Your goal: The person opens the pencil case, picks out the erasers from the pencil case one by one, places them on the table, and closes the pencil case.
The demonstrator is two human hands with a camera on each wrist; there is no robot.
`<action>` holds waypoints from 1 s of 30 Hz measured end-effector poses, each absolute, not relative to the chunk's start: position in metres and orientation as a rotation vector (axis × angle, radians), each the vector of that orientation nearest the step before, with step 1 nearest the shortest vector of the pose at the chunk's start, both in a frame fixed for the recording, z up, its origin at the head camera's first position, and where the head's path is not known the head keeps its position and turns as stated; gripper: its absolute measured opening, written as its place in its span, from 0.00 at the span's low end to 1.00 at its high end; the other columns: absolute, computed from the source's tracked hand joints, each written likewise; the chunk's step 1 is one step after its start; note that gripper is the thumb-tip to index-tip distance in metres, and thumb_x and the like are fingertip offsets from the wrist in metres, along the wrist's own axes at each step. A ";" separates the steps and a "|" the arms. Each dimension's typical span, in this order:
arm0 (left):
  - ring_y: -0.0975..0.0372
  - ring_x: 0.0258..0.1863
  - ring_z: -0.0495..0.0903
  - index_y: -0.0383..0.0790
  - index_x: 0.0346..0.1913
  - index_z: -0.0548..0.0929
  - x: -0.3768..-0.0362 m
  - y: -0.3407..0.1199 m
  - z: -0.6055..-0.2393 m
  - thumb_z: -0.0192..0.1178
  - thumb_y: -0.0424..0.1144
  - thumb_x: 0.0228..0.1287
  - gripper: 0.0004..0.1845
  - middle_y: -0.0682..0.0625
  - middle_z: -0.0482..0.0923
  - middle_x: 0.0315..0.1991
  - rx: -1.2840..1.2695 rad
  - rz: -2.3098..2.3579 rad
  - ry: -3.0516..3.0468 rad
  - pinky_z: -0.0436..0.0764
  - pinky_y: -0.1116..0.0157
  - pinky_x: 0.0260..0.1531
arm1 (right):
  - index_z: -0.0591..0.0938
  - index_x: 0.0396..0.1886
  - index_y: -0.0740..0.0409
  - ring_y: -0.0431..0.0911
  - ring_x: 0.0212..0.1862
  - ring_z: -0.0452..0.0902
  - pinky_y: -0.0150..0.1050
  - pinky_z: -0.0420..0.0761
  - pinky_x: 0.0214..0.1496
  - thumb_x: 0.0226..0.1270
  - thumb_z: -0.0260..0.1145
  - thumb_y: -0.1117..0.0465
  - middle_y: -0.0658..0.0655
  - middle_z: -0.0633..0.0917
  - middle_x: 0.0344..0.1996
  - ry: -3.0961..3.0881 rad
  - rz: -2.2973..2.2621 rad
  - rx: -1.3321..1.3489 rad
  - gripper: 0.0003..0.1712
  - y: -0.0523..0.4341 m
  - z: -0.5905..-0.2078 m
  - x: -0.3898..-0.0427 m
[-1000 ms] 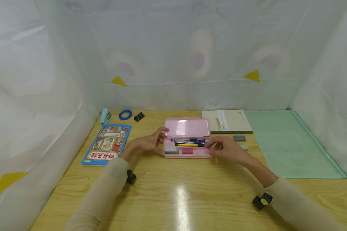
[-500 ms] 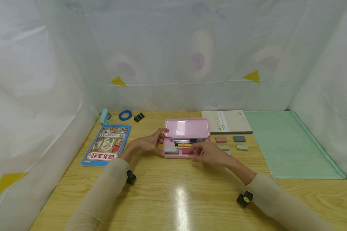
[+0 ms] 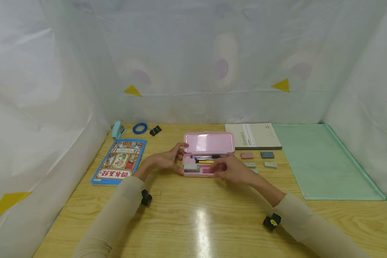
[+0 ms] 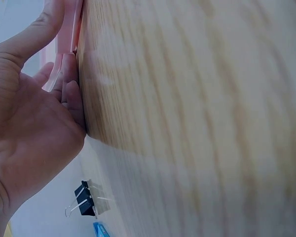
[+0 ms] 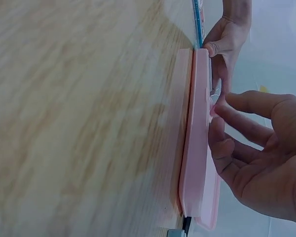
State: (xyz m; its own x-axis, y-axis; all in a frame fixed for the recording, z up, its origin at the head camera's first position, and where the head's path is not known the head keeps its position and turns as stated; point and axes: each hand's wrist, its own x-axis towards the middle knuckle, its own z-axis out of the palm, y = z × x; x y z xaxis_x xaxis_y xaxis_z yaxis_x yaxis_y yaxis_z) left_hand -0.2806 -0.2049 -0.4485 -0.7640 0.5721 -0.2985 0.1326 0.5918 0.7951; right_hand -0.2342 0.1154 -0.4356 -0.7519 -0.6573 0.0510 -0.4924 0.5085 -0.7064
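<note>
Where the case (image 3: pixel 209 141) ends, blocks (image 3: pixel 267 154) lie beyond.

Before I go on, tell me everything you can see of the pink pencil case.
The rectangular pink pencil case, seemingly glossy plastic with rounded corners, sits open on the wood-grained table, lid swung back on the far side. Its tray holds several slim pens, a white-grey block and a small pink block. The left hand holds its left end; the right hand hides part of the tray, contact unclear.

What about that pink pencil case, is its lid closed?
No, the lid of the pink pencil case is folded back, and pens show inside.
</note>
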 end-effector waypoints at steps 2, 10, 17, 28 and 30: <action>0.52 0.62 0.64 0.53 0.81 0.46 -0.281 -0.205 -0.448 0.78 0.39 0.59 0.57 0.42 0.62 0.64 0.561 1.080 2.283 0.62 0.51 0.70 | 0.90 0.49 0.60 0.40 0.31 0.74 0.32 0.74 0.33 0.68 0.73 0.64 0.51 0.89 0.38 2.533 -1.074 -0.975 0.11 0.114 -0.437 -0.236; 0.52 0.62 0.63 0.53 0.81 0.46 -0.283 -0.206 -0.450 0.78 0.39 0.59 0.57 0.42 0.61 0.63 0.572 1.098 2.266 0.63 0.52 0.69 | 0.90 0.45 0.59 0.42 0.42 0.81 0.40 0.80 0.46 0.67 0.73 0.67 0.52 0.90 0.41 2.606 -1.060 -0.942 0.08 0.106 -0.441 -0.240; 0.52 0.61 0.63 0.53 0.81 0.46 -0.282 -0.206 -0.450 0.78 0.38 0.59 0.57 0.42 0.61 0.63 0.556 1.105 2.256 0.62 0.52 0.69 | 0.89 0.41 0.59 0.42 0.38 0.79 0.37 0.79 0.41 0.65 0.74 0.69 0.51 0.88 0.37 2.638 -1.117 -0.851 0.06 0.099 -0.443 -0.241; 0.52 0.61 0.63 0.50 0.81 0.45 -0.279 -0.205 -0.446 0.77 0.35 0.59 0.58 0.41 0.61 0.63 0.568 1.141 2.241 0.62 0.53 0.68 | 0.89 0.36 0.54 0.43 0.36 0.78 0.37 0.79 0.39 0.64 0.71 0.69 0.51 0.87 0.35 2.642 -1.225 -0.774 0.06 0.106 -0.438 -0.239; 0.51 0.60 0.63 0.49 0.81 0.45 -0.279 -0.205 -0.447 0.77 0.35 0.59 0.58 0.40 0.61 0.63 0.572 1.149 2.236 0.63 0.52 0.67 | 0.89 0.37 0.53 0.45 0.37 0.78 0.38 0.78 0.40 0.65 0.70 0.68 0.51 0.87 0.36 2.650 -1.239 -0.726 0.07 0.114 -0.435 -0.239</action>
